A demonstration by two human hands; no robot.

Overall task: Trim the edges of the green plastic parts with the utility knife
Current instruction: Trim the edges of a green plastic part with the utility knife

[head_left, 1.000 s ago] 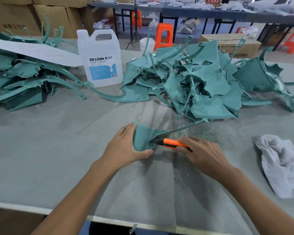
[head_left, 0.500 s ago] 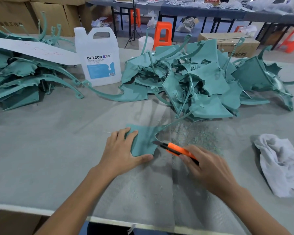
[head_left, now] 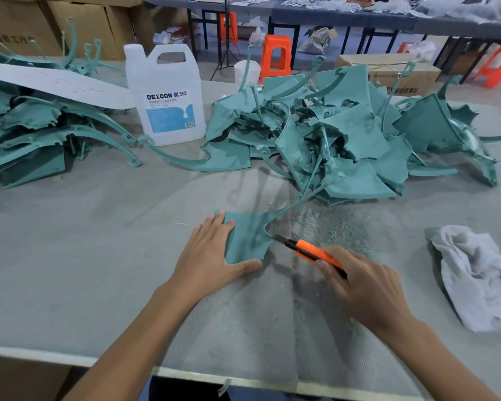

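Note:
A green plastic part point(head_left: 249, 237) lies flat on the grey table point(head_left: 84, 241), its thin curved arm running up and right toward the pile. My left hand point(head_left: 211, 256) presses on its left side with straight fingers, thumb along its near edge. My right hand point(head_left: 365, 287) grips an orange utility knife point(head_left: 313, 253); the dark blade tip touches the part's right edge. A big pile of green parts point(head_left: 344, 140) sits behind, and another stack of green parts point(head_left: 32, 140) lies at the far left.
A white DEXCON jug point(head_left: 168, 94) stands between the two heaps. A crumpled white cloth point(head_left: 480, 273) lies at the right. Green shavings point(head_left: 330, 224) are scattered behind the knife. Cardboard boxes point(head_left: 388, 70), orange stools and dark tables fill the background.
The knife has slid down and right along the part's right edge, out from under it. My left hand's fingers have flattened on the part, which now lies flatter on the table.

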